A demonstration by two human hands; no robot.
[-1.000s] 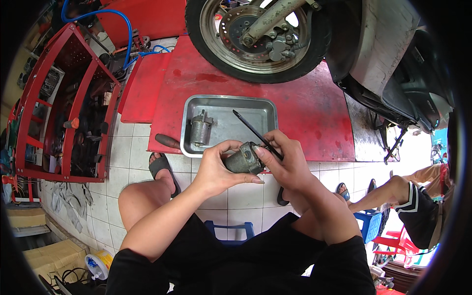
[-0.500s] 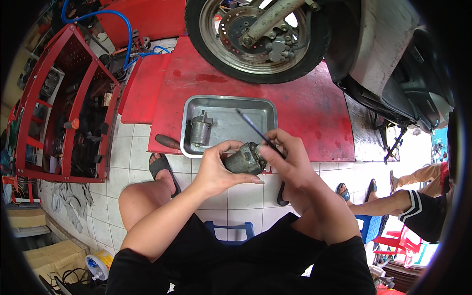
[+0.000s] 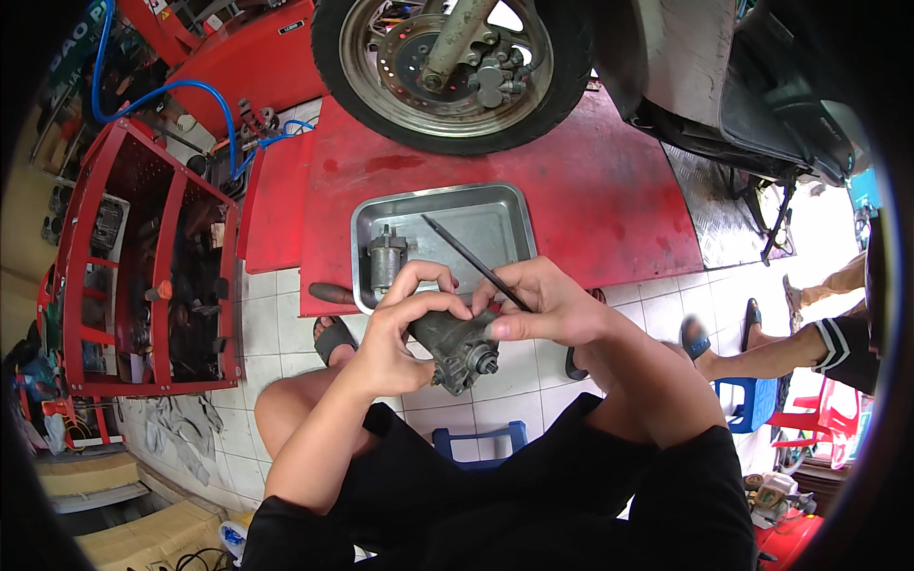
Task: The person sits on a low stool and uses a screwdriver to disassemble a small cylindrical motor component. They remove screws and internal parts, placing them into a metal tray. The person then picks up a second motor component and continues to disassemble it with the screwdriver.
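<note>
My left hand (image 3: 388, 338) is wrapped round a dark, greasy starter motor (image 3: 449, 335), held above the floor just in front of the metal tray (image 3: 529, 217). The motor's end with the small toothed shaft points toward me and to the right. Pinched in my right hand (image 3: 557, 306) is a thin dark rod (image 3: 465, 251), its narrow tip slanting up and left over the tray. The right fingertips also touch the motor's upper side. Inside the tray's left part stands a second, smaller silvery motor (image 3: 386, 261).
A red platform (image 3: 609, 209) bears the tray, a brown tool handle (image 3: 330, 292) and a scooter's front wheel (image 3: 457, 86). To the left is a red tool rack (image 3: 171, 257) and a blue hose (image 3: 228, 114). A blue stool (image 3: 479, 443) is below me; another person's leg (image 3: 762, 357) is at right.
The motor has turned so that its shaft end faces toward me, and it sits slightly lower. My left fingers have shifted over its top. The rod still points up and left.
</note>
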